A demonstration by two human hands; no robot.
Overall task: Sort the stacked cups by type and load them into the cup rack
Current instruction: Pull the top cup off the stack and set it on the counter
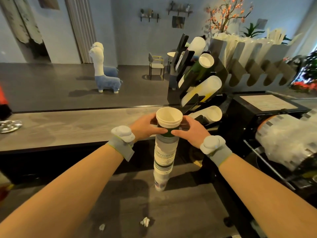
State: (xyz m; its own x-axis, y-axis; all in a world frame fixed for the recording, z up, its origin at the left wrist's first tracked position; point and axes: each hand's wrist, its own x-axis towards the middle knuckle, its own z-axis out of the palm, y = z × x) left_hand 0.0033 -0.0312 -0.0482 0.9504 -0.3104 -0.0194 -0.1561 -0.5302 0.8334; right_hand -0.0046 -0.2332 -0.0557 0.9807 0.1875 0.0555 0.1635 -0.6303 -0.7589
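A tall stack of paper cups [163, 157] stands upright on the lower counter in the middle of the head view. Its top cup [169, 117] is white inside with a dark green band below the rim. My left hand [145, 127] grips the top of the stack from the left. My right hand [190, 130] grips it from the right, thumbs nearly meeting at the green band. The black cup rack [188, 83] stands behind and to the right, its slanted slots holding a green cup stack [200, 67] and white cup stacks [204, 88].
A raised wooden bar top [68, 124] runs behind the stack. A black machine [257, 117] with a film roll [288, 134] sits at the right. Crumpled paper scraps [145, 221] lie on the lower counter. A grey holder with white sleeves [253, 54] stands behind the rack.
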